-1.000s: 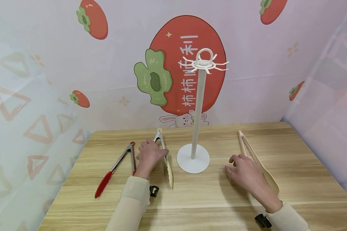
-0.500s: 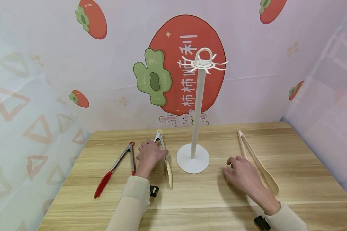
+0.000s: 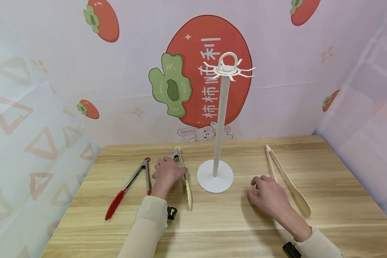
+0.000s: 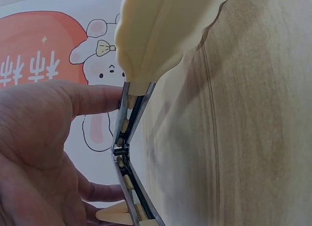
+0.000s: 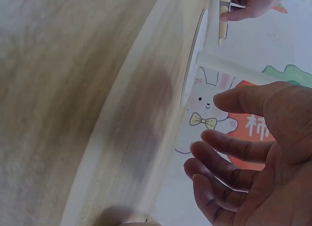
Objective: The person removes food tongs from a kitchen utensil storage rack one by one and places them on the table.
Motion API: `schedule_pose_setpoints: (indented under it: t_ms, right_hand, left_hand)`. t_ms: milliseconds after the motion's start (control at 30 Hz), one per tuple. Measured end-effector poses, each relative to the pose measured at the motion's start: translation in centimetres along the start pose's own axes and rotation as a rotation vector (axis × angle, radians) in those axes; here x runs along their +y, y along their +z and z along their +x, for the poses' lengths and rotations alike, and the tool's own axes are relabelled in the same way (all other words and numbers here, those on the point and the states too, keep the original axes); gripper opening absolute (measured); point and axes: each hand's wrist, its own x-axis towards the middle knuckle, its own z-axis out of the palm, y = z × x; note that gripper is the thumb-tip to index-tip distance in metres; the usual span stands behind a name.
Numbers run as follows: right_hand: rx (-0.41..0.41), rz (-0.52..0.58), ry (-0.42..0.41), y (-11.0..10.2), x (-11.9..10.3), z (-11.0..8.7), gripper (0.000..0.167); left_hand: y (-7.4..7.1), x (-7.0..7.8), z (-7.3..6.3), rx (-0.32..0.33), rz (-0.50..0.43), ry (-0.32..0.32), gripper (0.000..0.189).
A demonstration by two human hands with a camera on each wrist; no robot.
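My left hand (image 3: 166, 174) grips metal tongs with cream tips (image 3: 189, 193), which lie spread on the table left of the stand. In the left wrist view, the thumb touches one arm of the tongs (image 4: 122, 123) and the fingers touch the other. The hand hides part of them in the head view. My right hand (image 3: 271, 197) is above the table with loosely bent fingers and nothing in it. Beside and partly behind it lie beige tongs (image 3: 287, 177), spread in a narrow V.
A white stand (image 3: 221, 125) with a round base (image 3: 209, 181) and a ring of hooks at the top rises between the hands. Red-tipped metal tongs (image 3: 116, 203) lie at the left. The wooden table (image 3: 219, 229) meets patterned cloth walls (image 3: 125, 71) behind.
My right hand has shifted slightly left and away from the beige tongs. The left hand stays at the cream-tipped tongs.
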Motion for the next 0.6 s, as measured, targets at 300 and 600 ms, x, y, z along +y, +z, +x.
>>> schedule_pose_setpoints:
  t_ms: [300,600]
  right_hand:
    - [-0.001,0.006,-0.009,-0.13,-0.6,-0.33,0.019]
    - [0.001,0.02,-0.017,-0.17,-0.93,-0.63,0.017]
  left_hand:
    - [0.06,-0.17,-0.17,-0.017,0.0,-0.004,0.084]
    - [0.22,-0.15,-0.19,-0.017,-0.003,-0.009,0.084]
